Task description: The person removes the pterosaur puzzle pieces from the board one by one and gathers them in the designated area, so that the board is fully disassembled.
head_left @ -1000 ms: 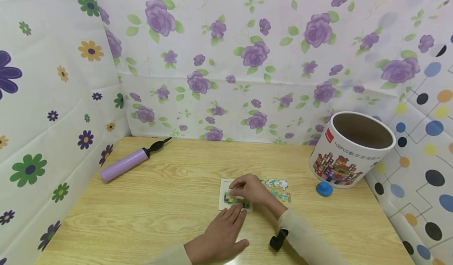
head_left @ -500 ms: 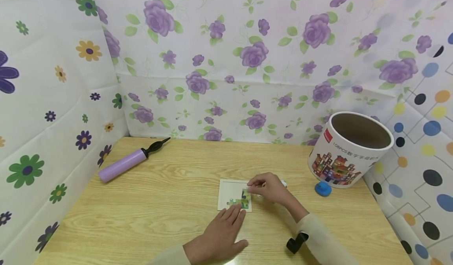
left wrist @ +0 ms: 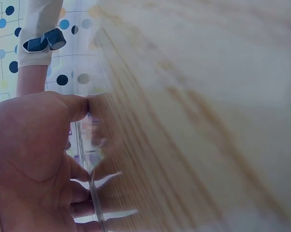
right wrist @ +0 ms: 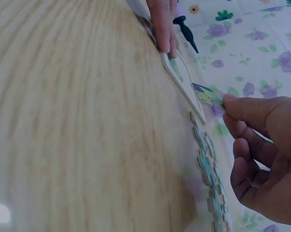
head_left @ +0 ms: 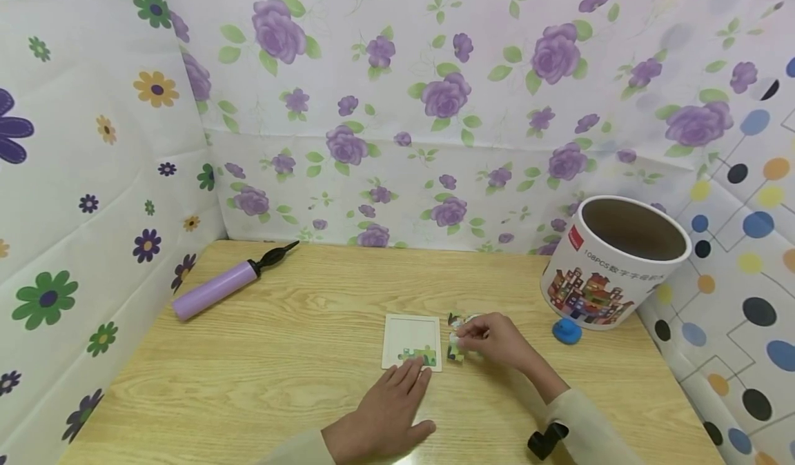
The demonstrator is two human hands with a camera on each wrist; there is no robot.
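Observation:
A pale square puzzle tray (head_left: 397, 327) lies on the table, with a few green jigsaw pieces (head_left: 427, 355) joined along its lower right part. My left hand (head_left: 391, 404) rests flat, its straight fingertips on the tray's near edge and over those pieces. Just right of the tray, my right hand (head_left: 499, 342) pinches a green, yellow and dark puzzle piece (right wrist: 207, 94) between thumb and finger. The right wrist view shows this piece raised above the row of loose puzzle pieces (right wrist: 208, 164). In the head view the right hand hides most of that row.
A lilac hand pump (head_left: 217, 290) with a black nozzle lies at the left. At the back right stands a big white bucket (head_left: 611, 265), a blue toy duck (head_left: 567, 331) in front of it. Flowered sheets (head_left: 385, 141) wall the wooden table (head_left: 298, 354).
My right hand has moved right, off the tray, carrying the puzzle piece with it. Loose pieces beside the tray now show. My left hand has stayed in place.

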